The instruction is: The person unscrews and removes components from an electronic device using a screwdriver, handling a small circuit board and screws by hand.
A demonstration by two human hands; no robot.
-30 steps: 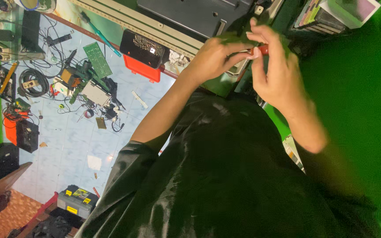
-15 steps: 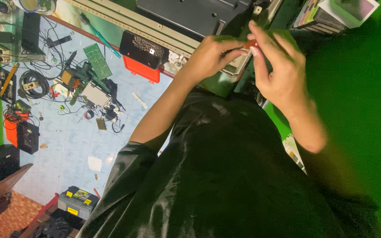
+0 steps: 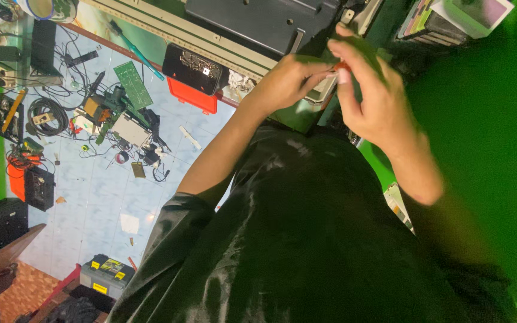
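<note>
Both hands met above the counter [image 3: 151, 31]: the left hand [image 3: 288, 81] and right hand [image 3: 372, 98] pinched a small red part [image 3: 340, 66] with narrowed fingers [image 3: 354, 60].

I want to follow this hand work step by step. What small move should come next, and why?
Probably steady the small red piece before anything else: the left hand and right hand both pinch at it above the grey panel, and what it is stays blurred.
</note>
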